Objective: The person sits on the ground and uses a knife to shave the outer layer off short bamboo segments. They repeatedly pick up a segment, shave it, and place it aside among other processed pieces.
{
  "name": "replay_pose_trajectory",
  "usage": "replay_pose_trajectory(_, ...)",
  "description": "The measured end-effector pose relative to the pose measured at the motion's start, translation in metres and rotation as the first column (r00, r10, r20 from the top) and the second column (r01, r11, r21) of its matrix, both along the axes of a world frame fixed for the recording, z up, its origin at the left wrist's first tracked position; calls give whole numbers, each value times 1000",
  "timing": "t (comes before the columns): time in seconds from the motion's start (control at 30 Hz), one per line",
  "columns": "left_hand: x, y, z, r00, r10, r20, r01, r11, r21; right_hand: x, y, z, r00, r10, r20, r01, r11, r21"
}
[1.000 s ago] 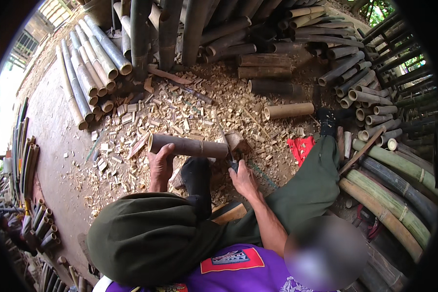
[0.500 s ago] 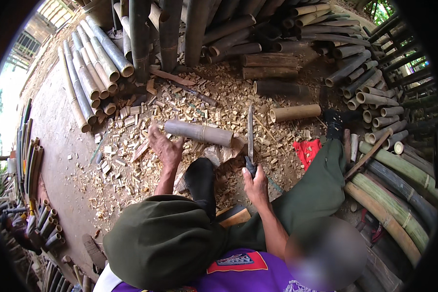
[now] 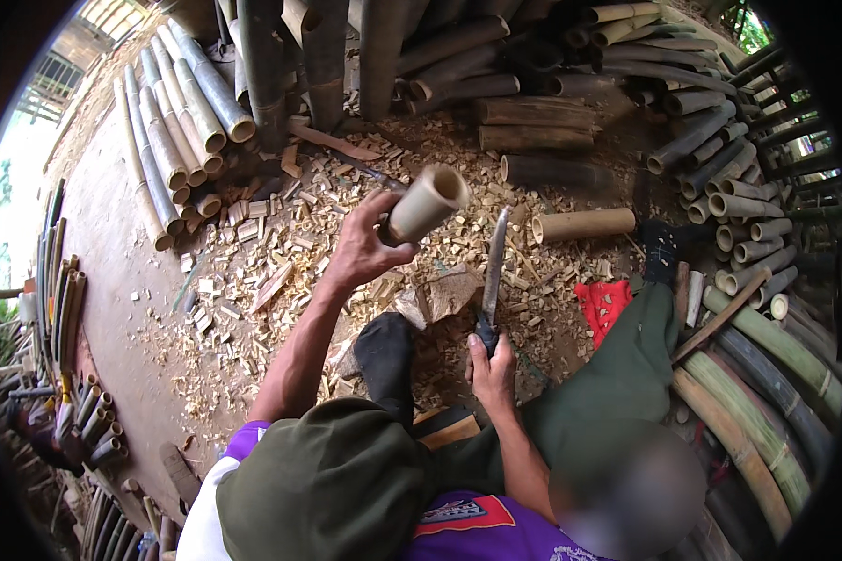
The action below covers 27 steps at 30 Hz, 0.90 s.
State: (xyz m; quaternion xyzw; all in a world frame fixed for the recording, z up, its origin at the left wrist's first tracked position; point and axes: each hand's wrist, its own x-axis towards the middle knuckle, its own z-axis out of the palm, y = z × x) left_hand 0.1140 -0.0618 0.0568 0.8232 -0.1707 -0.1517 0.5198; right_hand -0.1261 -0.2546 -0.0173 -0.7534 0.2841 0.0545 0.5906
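My left hand (image 3: 367,241) is closed round a short bamboo tube (image 3: 424,208), lifted above the chip-strewn ground. The tube is tilted, its hollow end facing up and to the right. In my right hand (image 3: 492,366) I grip the dark handle of a long knife (image 3: 496,271), its blade standing upward and apart from the tube. Below the tube, beside my dark-socked foot (image 3: 384,360), lies a wooden block (image 3: 451,297) with a pale, chopped face.
Wood chips (image 3: 281,252) cover the ground. A cut bamboo piece (image 3: 585,224) and a red cloth (image 3: 603,311) lie to the right. Bamboo poles lean at the far left (image 3: 182,117), with stacked tubes (image 3: 744,210) and green poles (image 3: 762,439) along the right side.
My left hand, open beside the lying tube before, has taken hold of it, raised it and turned it end-up. My right hand still holds the knife, with its blade tilted slightly more rightward.
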Motion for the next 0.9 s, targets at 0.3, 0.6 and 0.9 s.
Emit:
replay_pose_trajectory(0.3, -41, 17, -46, 790, 184, -585, -583, 520, -624, 10, 3, 22, 976, 169, 137, -118, 940, -319)
replay_pose_trajectory(0.6, -50, 23, -96, 465, 458, -757, -883, 182, -432, 18, 6, 53, 945, 314, -90, -322, 852, -411)
replay_pose_trajectory(0.9, -56, 17, -79, 530, 519, -670, -845, 256, -470, 27, 4, 30, 918, 352, -184, -392, 729, -560)
